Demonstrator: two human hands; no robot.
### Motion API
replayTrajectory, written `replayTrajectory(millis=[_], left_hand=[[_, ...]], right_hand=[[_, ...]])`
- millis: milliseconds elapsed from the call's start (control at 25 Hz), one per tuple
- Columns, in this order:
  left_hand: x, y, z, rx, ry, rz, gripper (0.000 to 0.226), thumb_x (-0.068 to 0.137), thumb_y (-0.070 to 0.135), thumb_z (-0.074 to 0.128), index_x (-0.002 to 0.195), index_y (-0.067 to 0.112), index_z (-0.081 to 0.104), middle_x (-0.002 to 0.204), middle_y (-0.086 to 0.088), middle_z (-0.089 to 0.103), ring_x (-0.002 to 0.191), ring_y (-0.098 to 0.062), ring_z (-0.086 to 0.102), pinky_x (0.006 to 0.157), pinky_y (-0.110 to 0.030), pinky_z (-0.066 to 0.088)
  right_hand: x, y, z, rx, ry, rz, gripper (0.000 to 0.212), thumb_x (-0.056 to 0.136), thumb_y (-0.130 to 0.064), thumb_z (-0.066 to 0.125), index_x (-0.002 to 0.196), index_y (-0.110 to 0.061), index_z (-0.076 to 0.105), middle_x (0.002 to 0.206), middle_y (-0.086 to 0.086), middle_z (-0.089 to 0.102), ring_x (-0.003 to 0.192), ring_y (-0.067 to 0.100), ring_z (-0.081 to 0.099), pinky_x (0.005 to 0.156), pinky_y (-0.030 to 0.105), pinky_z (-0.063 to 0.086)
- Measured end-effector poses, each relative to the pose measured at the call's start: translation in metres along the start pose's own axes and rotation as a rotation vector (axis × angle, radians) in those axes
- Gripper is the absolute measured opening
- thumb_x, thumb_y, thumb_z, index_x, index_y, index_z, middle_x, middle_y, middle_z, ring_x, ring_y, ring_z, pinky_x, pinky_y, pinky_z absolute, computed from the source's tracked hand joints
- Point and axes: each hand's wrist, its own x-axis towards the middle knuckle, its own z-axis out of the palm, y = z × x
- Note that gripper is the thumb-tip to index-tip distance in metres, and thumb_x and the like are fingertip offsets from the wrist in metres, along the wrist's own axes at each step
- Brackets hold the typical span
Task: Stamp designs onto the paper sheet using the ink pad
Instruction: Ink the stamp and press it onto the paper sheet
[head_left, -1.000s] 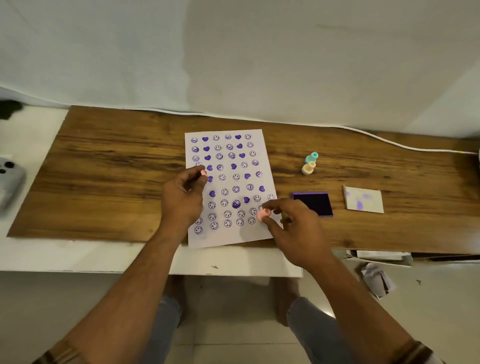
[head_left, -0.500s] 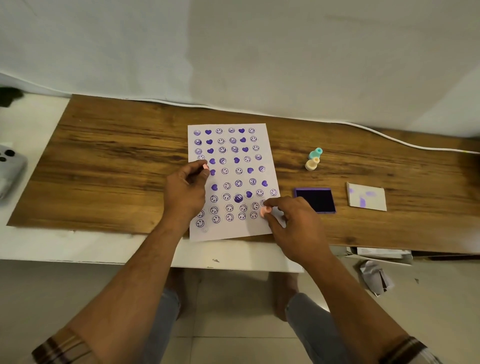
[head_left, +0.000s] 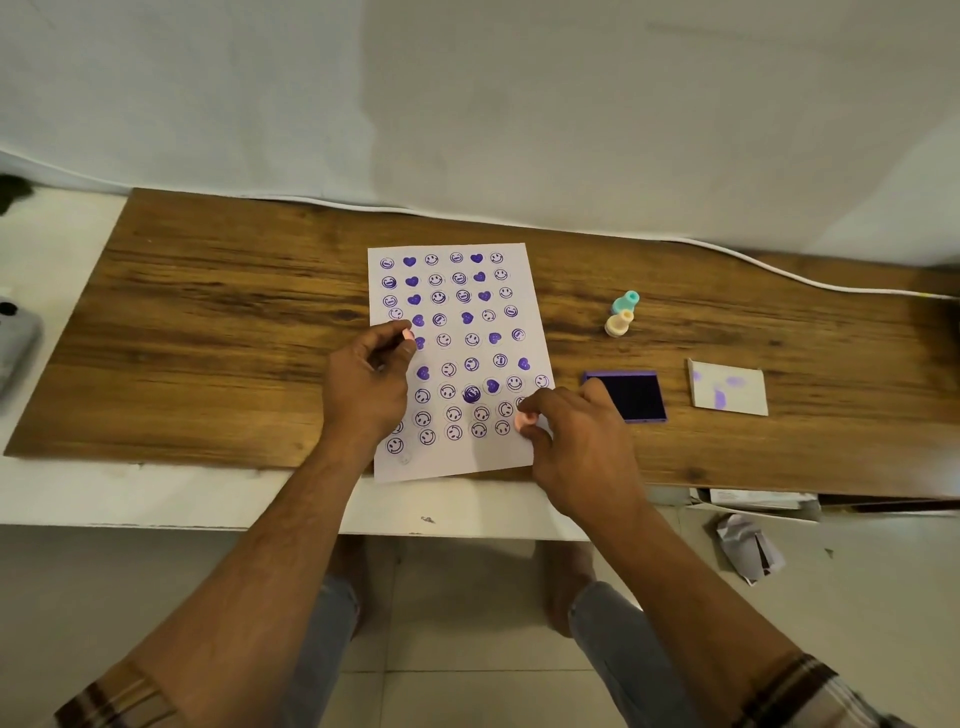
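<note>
A white paper sheet (head_left: 457, 470) covered in purple smiley and heart prints lies on the wooden board (head_left: 208, 338). My right hand (head_left: 582, 447) pinches a small pink stamp (head_left: 524, 421) against the sheet's lower right edge. My left hand (head_left: 366, 387) rests on the sheet's left edge, and something small and pink (head_left: 409, 335) shows at its fingertips. The open purple ink pad (head_left: 631, 397) lies just right of my right hand, partly hidden by it.
A teal stamp (head_left: 626, 301) and a cream stamp (head_left: 619, 323) stand behind the pad. The pad's white lid (head_left: 727, 387), smeared purple, lies further right. A white cable (head_left: 779, 275) runs along the wall. A grey device (head_left: 15, 338) sits far left. Crumpled paper (head_left: 748, 551) lies on the floor.
My right hand has kept the pink stamp at the sheet's lower right edge, shifting only slightly. The left hand stays on the left edge. The camera view has tilted a little.
</note>
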Motion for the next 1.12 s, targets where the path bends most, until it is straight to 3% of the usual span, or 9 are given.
replayTrajectory(millis=[160, 280, 360, 480, 600, 720, 800, 1000, 1120], left_hand=[[-0.004, 0.005, 0.001, -0.017, -0.020, -0.007, 0.026, 0.095, 0.018, 0.071, 0.121, 0.020, 0.074, 0.109, 0.006, 0.075, 0.098, 0.005, 0.068, 0.089, -0.022, 0.056], [-0.006, 0.010, 0.005, -0.075, -0.041, -0.003, 0.026, 0.094, 0.014, 0.073, 0.120, 0.017, 0.074, 0.105, 0.010, 0.075, 0.095, 0.006, 0.070, 0.091, -0.025, 0.056], [-0.008, 0.014, 0.012, -0.145, -0.075, -0.046, 0.027, 0.092, 0.010, 0.074, 0.118, 0.013, 0.074, 0.106, 0.002, 0.077, 0.100, -0.008, 0.073, 0.092, -0.027, 0.058], [-0.018, 0.016, 0.025, -0.208, -0.182, -0.114, 0.027, 0.089, 0.013, 0.078, 0.116, 0.013, 0.076, 0.109, -0.005, 0.080, 0.106, -0.016, 0.075, 0.095, -0.033, 0.059], [-0.028, 0.016, 0.036, -0.177, -0.278, -0.131, 0.028, 0.089, 0.017, 0.079, 0.116, 0.017, 0.078, 0.110, -0.002, 0.081, 0.107, -0.018, 0.076, 0.095, -0.038, 0.060], [-0.030, 0.016, 0.040, -0.166, -0.300, -0.140, 0.029, 0.089, 0.019, 0.079, 0.118, 0.018, 0.078, 0.111, -0.001, 0.081, 0.106, -0.017, 0.076, 0.099, -0.041, 0.059], [-0.030, 0.015, 0.042, -0.165, -0.309, -0.135, 0.029, 0.088, 0.020, 0.079, 0.117, 0.019, 0.079, 0.111, -0.002, 0.081, 0.107, -0.018, 0.076, 0.100, -0.044, 0.059], [-0.034, 0.018, 0.045, -0.173, -0.325, -0.135, 0.029, 0.087, 0.017, 0.079, 0.116, 0.018, 0.079, 0.113, 0.001, 0.081, 0.107, -0.015, 0.075, 0.099, -0.044, 0.060], [-0.037, 0.024, 0.047, -0.171, -0.329, -0.116, 0.026, 0.088, 0.015, 0.078, 0.113, 0.021, 0.080, 0.110, 0.009, 0.081, 0.105, -0.010, 0.075, 0.096, -0.040, 0.061]], right_hand=[[-0.003, -0.003, 0.002, -0.005, -0.035, 0.026, 0.035, 0.087, -0.029, 0.084, 0.119, -0.023, 0.071, 0.115, -0.002, 0.075, 0.104, 0.018, 0.054, 0.075, 0.029, 0.054], [0.002, -0.002, -0.016, 0.523, 0.074, 0.391, 0.026, 0.090, -0.036, 0.079, 0.115, -0.036, 0.072, 0.109, -0.013, 0.070, 0.099, 0.010, 0.067, 0.079, 0.028, 0.061], [0.008, 0.000, -0.031, 0.948, 0.273, 0.560, 0.022, 0.088, -0.026, 0.081, 0.108, -0.031, 0.075, 0.095, -0.018, 0.078, 0.091, 0.006, 0.074, 0.072, 0.025, 0.064], [0.014, -0.001, -0.038, 1.169, 0.283, 0.644, 0.023, 0.087, -0.015, 0.080, 0.106, -0.026, 0.075, 0.082, -0.027, 0.077, 0.089, -0.008, 0.072, 0.060, 0.013, 0.058], [0.017, -0.008, -0.028, 1.171, 0.193, 0.579, 0.020, 0.087, -0.015, 0.078, 0.102, -0.029, 0.074, 0.083, -0.029, 0.077, 0.090, -0.006, 0.073, 0.064, 0.018, 0.061], [0.021, -0.009, -0.024, 1.144, 0.172, 0.526, 0.022, 0.084, -0.023, 0.080, 0.105, -0.025, 0.077, 0.101, -0.010, 0.081, 0.100, 0.012, 0.076, 0.083, 0.038, 0.065], [0.022, -0.008, -0.022, 1.134, 0.142, 0.511, 0.027, 0.085, -0.021, 0.080, 0.112, -0.021, 0.077, 0.108, -0.005, 0.081, 0.103, 0.013, 0.076, 0.088, 0.044, 0.064], [0.024, -0.006, -0.019, 1.071, 0.109, 0.486, 0.028, 0.087, -0.020, 0.080, 0.115, -0.027, 0.078, 0.112, -0.010, 0.079, 0.104, 0.010, 0.074, 0.090, 0.042, 0.063], [0.023, -0.005, -0.018, 1.042, 0.106, 0.465, 0.027, 0.087, -0.023, 0.080, 0.114, -0.030, 0.078, 0.110, -0.017, 0.077, 0.102, 0.004, 0.071, 0.085, 0.027, 0.061]])
